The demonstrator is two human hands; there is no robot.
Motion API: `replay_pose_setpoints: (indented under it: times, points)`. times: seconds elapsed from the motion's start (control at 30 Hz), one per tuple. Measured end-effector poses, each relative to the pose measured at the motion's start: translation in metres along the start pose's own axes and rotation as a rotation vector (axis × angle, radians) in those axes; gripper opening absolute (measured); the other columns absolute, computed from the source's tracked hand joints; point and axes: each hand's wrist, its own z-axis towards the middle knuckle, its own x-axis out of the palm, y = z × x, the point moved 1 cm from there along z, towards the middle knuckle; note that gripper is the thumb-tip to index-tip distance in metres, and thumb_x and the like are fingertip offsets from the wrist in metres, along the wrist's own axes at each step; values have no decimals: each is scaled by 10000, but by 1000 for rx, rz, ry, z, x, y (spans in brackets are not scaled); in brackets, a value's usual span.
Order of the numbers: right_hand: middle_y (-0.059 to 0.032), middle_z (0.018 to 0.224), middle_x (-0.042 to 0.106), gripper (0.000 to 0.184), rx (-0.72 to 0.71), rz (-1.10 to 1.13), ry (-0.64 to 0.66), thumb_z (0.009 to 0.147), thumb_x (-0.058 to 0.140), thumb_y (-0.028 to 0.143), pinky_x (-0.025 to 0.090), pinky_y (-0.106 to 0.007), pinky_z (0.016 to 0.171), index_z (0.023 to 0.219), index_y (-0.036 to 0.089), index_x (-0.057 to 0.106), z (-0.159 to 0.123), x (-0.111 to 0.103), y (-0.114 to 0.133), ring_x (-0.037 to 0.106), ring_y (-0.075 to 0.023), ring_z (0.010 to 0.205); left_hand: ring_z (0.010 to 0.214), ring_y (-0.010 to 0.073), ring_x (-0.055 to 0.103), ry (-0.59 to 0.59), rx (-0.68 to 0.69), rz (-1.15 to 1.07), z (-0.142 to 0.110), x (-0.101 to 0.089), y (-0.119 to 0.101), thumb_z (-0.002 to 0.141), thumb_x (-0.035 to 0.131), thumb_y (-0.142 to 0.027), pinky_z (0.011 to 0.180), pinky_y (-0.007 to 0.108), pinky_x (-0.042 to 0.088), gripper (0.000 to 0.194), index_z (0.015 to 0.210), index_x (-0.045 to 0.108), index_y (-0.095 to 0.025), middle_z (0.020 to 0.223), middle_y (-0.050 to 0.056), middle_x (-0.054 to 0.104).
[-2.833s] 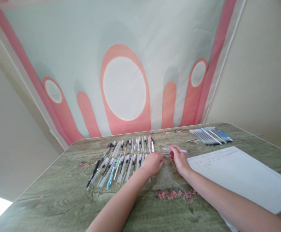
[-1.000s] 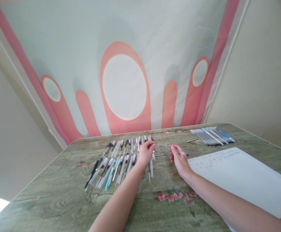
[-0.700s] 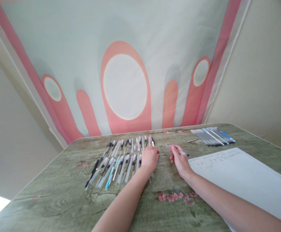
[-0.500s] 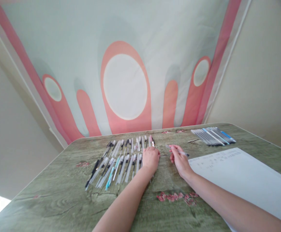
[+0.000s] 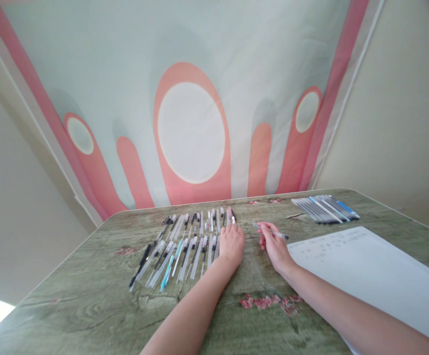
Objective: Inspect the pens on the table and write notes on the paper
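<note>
My right hand is closed on a clear pen with a dark end, held slanting above the table. To its left, my left hand lies low at the right end of the pen rows, its fingers bent down and close together; whatever is under them is hidden. Just beyond those fingers lies a pink pen. Two rows of pens and pen parts stretch left from this hand: a far row and a near row. A turquoise pen stands out in the near row.
A set of pens, mostly clear and some blue, lies side by side at the back right. White paper with faint handwriting partly sits under my right forearm. The wood-patterned table meets a patterned hanging behind.
My left hand has shifted slightly right and uncovered a bit more of the near row's right end. My right hand stays in place with the pen.
</note>
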Motion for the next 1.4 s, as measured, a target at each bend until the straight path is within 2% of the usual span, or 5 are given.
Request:
replay_pose_setpoints:
  times: [0.3, 0.5, 0.97, 1.23, 1.4]
  points:
    - [16, 580, 530, 339, 8, -9, -3, 734, 482, 504, 327, -240, 385, 911, 223, 548, 0, -1, 2, 442, -126, 442, 763, 180, 498, -94, -3, -511, 2, -2, -6, 812, 386, -179, 722, 300, 363, 112, 835, 495, -173, 793, 69, 531]
    - [29, 542, 522, 321, 20, 18, 1, 728, 489, 500, 317, -238, 389, 886, 227, 547, 0, -1, 3, 437, -127, 431, 753, 162, 497, -101, 15, -643, -1, -4, -9, 787, 421, -182, 723, 288, 376, 84, 793, 505, -182, 768, 43, 534]
    - [11, 596, 575, 266, 90, 255, 29, 675, 609, 412, 292, -177, 358, 769, 178, 525, 7, -2, 1, 429, -71, 428, 638, 109, 540, -282, -355, -1183, 13, 13, 9, 627, 637, -217, 648, 231, 411, 157, 736, 552, -143, 690, 21, 596]
    - [10, 559, 566, 244, 104, 263, 5, 663, 604, 389, 319, -184, 356, 734, 175, 511, 8, -2, 0, 449, -82, 417, 654, 113, 570, -246, -407, -1450, 14, 15, 9, 546, 704, -224, 653, 232, 433, 258, 717, 531, -138, 717, 39, 624]
    - [-10, 617, 598, 243, 129, 297, 40, 677, 591, 383, 312, -176, 353, 775, 165, 547, 8, -1, 3, 434, -71, 418, 585, 80, 536, -192, -504, -1546, 12, 10, 7, 565, 698, -324, 515, 176, 404, 315, 741, 514, -139, 702, 12, 596]
